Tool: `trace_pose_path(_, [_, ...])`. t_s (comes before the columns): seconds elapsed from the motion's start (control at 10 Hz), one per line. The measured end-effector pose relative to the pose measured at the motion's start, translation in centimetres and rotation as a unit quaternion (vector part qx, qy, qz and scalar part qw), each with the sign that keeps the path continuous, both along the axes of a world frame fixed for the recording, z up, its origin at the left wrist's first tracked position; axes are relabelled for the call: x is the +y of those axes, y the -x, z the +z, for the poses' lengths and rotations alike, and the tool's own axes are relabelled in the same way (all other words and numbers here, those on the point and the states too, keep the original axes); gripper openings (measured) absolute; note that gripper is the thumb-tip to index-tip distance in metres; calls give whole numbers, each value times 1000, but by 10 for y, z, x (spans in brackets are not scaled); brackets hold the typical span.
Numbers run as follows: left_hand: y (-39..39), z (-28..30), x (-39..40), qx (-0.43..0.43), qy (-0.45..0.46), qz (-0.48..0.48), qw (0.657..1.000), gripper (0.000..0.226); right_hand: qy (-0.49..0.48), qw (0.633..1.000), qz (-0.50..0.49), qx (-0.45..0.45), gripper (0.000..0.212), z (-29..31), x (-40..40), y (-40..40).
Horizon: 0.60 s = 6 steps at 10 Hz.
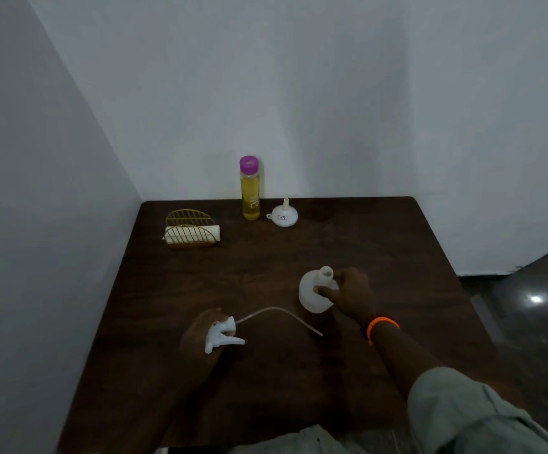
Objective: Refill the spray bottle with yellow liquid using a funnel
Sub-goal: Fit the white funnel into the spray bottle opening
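Left hand (200,339) around spray head (221,334); right hand (349,298) gripping spray bottle (313,294); funnel (282,215) beyond.

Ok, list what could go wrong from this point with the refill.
1. The spray bottle stands open, steadied only by the right hand near its neck; a nudge could tip it.
2. The sprayer head in the left hand trails a long dip tube over the table, which may drip or snag on the bottle.
3. The funnel sits upside down beside the capped yellow liquid bottle; pouring without seating it would probably spill.
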<state>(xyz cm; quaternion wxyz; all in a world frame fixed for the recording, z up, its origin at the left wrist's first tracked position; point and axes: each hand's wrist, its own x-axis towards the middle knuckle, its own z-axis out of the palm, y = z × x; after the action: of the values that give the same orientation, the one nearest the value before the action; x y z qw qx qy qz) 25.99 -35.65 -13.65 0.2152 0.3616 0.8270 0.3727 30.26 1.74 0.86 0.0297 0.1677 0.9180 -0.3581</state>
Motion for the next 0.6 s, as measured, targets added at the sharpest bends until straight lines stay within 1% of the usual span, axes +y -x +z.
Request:
trace_pose_path(0.1, [10,-18,-11,25,82,-103,991,52,-7,1000,-8,0,29,-1,0,-2])
trace_pose_path(0.2, [-16,29,5,169,145,-58,973,37,-4,1000,-11,-7,34,-2,-1,-2])
trace_pose_path(0.3, [-36,63,14,112,109,-29,987,44,-6,1000,-13,-4,34,-3,0,-3])
trace_pose_path(0.4, [-38,69,18,123,136,17,983,65,-4,1000,-13,-7,32,0,-3,-4])
trace_pose_path(0.5, [-38,40,10,150,177,61,971,70,-2,1000,-9,-7,29,4,-4,-3])
trace_pose_path(0.6, [-44,37,13,152,158,107,970,61,-10,1000,-1,-15,35,1,-2,-3])
